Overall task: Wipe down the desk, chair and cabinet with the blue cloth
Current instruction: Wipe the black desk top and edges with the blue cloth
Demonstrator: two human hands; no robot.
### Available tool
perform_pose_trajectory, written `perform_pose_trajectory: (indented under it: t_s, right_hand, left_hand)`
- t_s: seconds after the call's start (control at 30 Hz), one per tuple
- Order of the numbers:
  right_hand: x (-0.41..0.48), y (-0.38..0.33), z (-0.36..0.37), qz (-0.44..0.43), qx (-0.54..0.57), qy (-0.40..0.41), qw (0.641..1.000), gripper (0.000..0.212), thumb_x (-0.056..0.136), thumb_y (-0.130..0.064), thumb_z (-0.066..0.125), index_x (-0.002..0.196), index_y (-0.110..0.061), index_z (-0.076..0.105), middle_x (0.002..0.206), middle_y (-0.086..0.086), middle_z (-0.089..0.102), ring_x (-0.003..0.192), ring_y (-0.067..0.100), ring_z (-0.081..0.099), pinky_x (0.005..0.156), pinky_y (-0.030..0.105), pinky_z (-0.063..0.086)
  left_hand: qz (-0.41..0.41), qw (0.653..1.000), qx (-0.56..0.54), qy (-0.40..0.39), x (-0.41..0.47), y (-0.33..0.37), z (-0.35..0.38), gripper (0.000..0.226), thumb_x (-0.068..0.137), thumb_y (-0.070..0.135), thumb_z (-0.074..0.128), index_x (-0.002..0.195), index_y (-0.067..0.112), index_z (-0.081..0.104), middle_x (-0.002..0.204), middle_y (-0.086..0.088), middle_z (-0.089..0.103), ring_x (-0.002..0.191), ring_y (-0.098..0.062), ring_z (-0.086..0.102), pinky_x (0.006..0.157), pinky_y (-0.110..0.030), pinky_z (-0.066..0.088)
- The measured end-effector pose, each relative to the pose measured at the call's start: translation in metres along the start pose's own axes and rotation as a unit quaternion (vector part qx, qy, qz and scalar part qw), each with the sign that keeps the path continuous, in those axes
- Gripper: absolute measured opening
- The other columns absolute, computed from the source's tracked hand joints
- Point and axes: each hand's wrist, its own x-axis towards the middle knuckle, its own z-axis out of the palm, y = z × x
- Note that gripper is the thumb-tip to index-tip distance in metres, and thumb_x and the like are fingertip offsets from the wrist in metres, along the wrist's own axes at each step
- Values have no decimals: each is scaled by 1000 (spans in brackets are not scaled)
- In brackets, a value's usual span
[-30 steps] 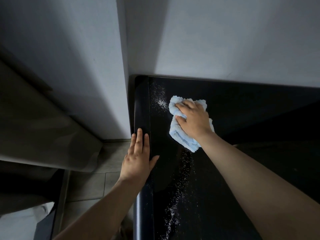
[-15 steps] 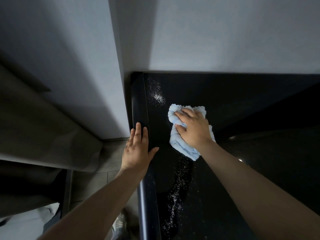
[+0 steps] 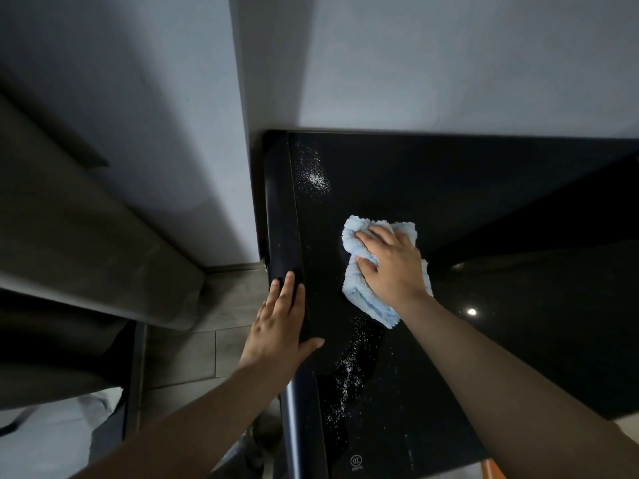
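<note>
Bunched blue cloth [image 3: 366,302] on black desk [image 3: 484,188], right hand [image 3: 394,267] clutching it, left hand [image 3: 276,323] flat and relaxed on desk's left edge

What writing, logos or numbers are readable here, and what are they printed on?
"CCC" inside an oval mark: printed on the black desk top, near its front edge.
Tiny line beneath that mark: too small to read.
No text on the blue cloth or the wall.
</note>
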Motion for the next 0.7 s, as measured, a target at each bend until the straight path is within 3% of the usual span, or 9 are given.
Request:
perform_pose_trajectory:
  t_s: [0.23,0.5,0.7]
  right_hand:
    - [-23,0,1,5,1,-2,1000,62,82,-53,31,134,-31,55,139,-8,51,127,31,45,84,53,50]
    - [-53,0,2,5,8,13,1000,56,85,-49,35,133,-30,56,137,-7,52,125,32,47,82,51,50]
    - [-78,-1,2,33,10,-16,999,57,85,-52,34,136,-33,52,143,-10,47,132,29,40,90,52,46]
  left_hand:
    - [-23,998,23,-44,2,7,-6,104,82,50,65,152,15,-3,157,1,-24,146,-21,-18,119,-35,20]
    - [-33,997,49,-57,4,10,-6,104,82,51,64,152,15,-4,157,0,-25,146,-22,-16,117,-35,20]
    - [-38,996,61,-59,6,12,-7,105,81,50,65,153,14,-3,157,-1,-24,147,-23,-15,117,-37,23]
